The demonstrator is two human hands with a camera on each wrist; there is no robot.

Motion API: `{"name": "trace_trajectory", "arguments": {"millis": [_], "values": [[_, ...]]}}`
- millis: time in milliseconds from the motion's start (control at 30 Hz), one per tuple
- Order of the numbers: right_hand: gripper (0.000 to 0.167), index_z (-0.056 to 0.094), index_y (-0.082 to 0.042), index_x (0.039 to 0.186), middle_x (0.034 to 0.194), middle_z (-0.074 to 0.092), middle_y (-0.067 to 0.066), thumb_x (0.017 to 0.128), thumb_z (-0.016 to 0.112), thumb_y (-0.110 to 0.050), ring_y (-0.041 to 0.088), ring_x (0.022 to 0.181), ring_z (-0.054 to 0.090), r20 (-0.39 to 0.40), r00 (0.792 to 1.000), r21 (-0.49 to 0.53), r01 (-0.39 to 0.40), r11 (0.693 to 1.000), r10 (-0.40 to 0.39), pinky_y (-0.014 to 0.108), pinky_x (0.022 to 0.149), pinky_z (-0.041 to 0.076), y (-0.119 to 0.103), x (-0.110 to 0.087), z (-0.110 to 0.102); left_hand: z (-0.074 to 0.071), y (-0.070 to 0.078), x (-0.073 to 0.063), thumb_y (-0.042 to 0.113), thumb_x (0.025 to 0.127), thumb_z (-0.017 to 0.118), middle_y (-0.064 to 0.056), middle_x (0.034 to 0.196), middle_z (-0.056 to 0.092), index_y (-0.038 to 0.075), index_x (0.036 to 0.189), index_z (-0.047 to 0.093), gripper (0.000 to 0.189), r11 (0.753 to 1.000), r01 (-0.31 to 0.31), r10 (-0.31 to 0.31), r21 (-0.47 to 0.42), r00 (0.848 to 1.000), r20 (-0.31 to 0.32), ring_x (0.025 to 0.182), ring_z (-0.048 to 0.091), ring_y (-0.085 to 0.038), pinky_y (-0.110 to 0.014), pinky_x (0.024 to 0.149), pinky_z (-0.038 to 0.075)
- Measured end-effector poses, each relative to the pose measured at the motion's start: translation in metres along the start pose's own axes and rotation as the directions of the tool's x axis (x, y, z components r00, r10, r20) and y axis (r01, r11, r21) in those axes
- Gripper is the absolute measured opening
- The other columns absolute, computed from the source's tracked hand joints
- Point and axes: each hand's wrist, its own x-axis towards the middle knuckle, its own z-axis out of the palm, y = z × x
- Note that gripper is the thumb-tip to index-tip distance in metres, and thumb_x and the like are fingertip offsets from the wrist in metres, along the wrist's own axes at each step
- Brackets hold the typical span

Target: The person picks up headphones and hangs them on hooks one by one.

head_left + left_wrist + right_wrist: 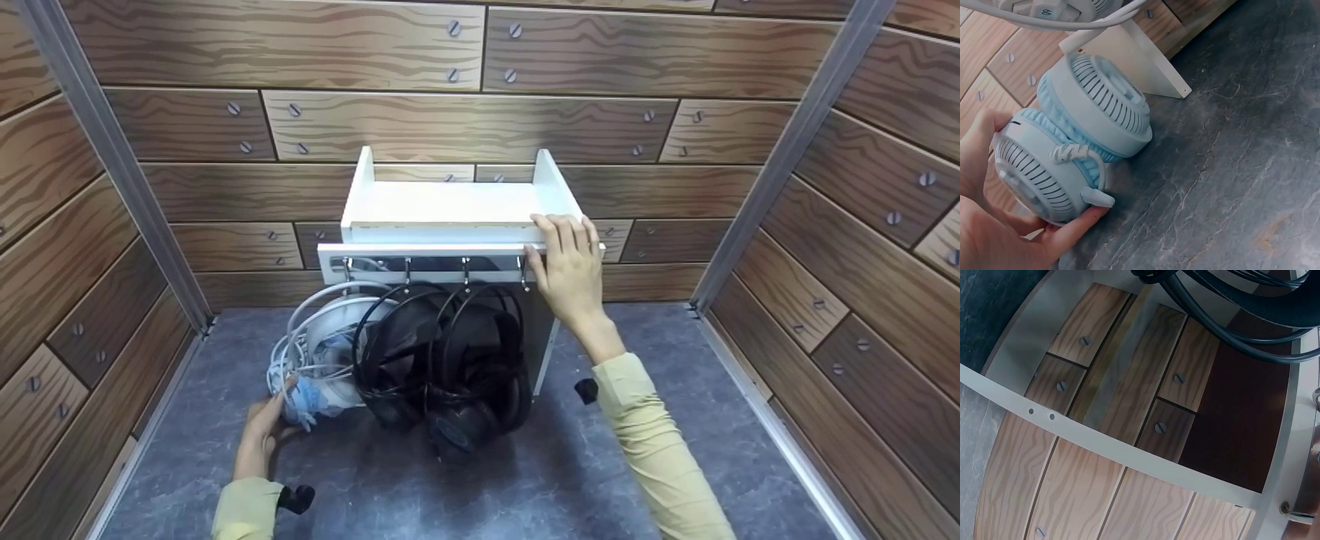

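White-and-light-blue headphones (1112, 107) hang at the left end of a white shelf rack (442, 202). My left hand (264, 424) holds their nearer ear cup (1044, 174), fingers and thumb around its shell in the left wrist view. A short microphone boom (1095, 197) sticks out from that cup. My right hand (574, 270) grips the right end of the rack's front rail (435, 250), fingers over the top and thumb in front. Black headphones (476, 367) hang from the hooks at the middle and right. The right wrist view shows the rack's side frame (1145, 464), not the hand.
Metal hooks (466, 274) line the rail's front. The rack stands on a dark marbled floor (637, 465) near the back wood-patterned wall (420, 127). Similar panels rise on the left and right, with grey metal posts (776, 165) in the corners. Pale cables (289, 352) loop beside the headphones.
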Motion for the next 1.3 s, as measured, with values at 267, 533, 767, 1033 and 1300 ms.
{"name": "trace_trajectory", "arguments": {"millis": [267, 533, 767, 1033, 1300], "values": [[0.044, 0.052, -0.013, 0.140, 0.128, 0.055, 0.010, 0.105, 0.046, -0.039, 0.030, 0.125, 0.045, -0.011, 1.000, 0.011, 0.012, 1.000, -0.012, 0.047, 0.120, 0.021, -0.001, -0.001, 0.000, -0.003, -0.009, -0.004, 0.054, 0.088, 0.074, -0.022, 0.151, 0.034, -0.008, 0.142, 0.044, 0.088, 1.000, 0.009, -0.010, 0.017, 0.999, 0.032, 0.119, 0.056, -0.030, -0.043, 0.091, 0.058], [0.045, 0.052, -0.013, 0.140, 0.128, 0.055, 0.011, 0.105, 0.044, -0.040, 0.030, 0.126, 0.045, -0.006, 1.000, 0.013, 0.012, 1.000, -0.012, 0.047, 0.120, 0.021, 0.000, 0.000, 0.000, -0.006, -0.013, -0.009, 0.055, 0.090, 0.070, -0.028, 0.159, 0.025, -0.006, 0.153, 0.034, 0.094, 1.000, 0.004, -0.004, 0.003, 0.997, 0.074, 0.129, 0.049, -0.034, -0.042, 0.091, 0.058], [0.045, 0.052, -0.013, 0.140, 0.128, 0.055, 0.011, 0.105, 0.044, -0.041, 0.031, 0.126, 0.045, -0.014, 1.000, 0.018, 0.014, 1.000, -0.014, 0.048, 0.120, 0.021, 0.000, -0.001, 0.001, -0.006, -0.014, -0.018, 0.048, 0.095, 0.066, -0.030, 0.156, 0.028, -0.007, 0.147, 0.043, 0.079, 0.999, -0.010, 0.011, -0.032, 0.998, 0.055, 0.103, 0.062, -0.024, -0.044, 0.089, 0.059], [0.045, 0.053, -0.012, 0.139, 0.128, 0.056, 0.012, 0.105, 0.045, -0.041, 0.031, 0.125, 0.046, -0.021, 1.000, 0.022, 0.016, 1.000, -0.016, 0.048, 0.120, 0.021, 0.001, -0.002, 0.001, -0.006, -0.015, -0.031, 0.053, 0.093, 0.067, -0.035, 0.161, 0.012, -0.015, 0.155, 0.008, 0.109, 0.998, 0.021, -0.022, 0.063, 1.000, 0.013, 0.144, 0.029, -0.046, -0.044, 0.096, 0.055], [0.044, 0.052, -0.013, 0.140, 0.129, 0.056, 0.011, 0.105, 0.045, -0.040, 0.030, 0.126, 0.045, -0.007, 1.000, 0.025, 0.012, 1.000, -0.011, 0.047, 0.121, 0.020, 0.000, 0.000, 0.002, -0.013, -0.024, -0.044, 0.048, 0.092, 0.070, -0.037, 0.156, 0.020, -0.007, 0.159, 0.000, 0.111, 1.000, 0.014, -0.014, -0.001, 1.000, -0.001, 0.116, 0.056, -0.035, -0.040, 0.090, 0.058]]}}
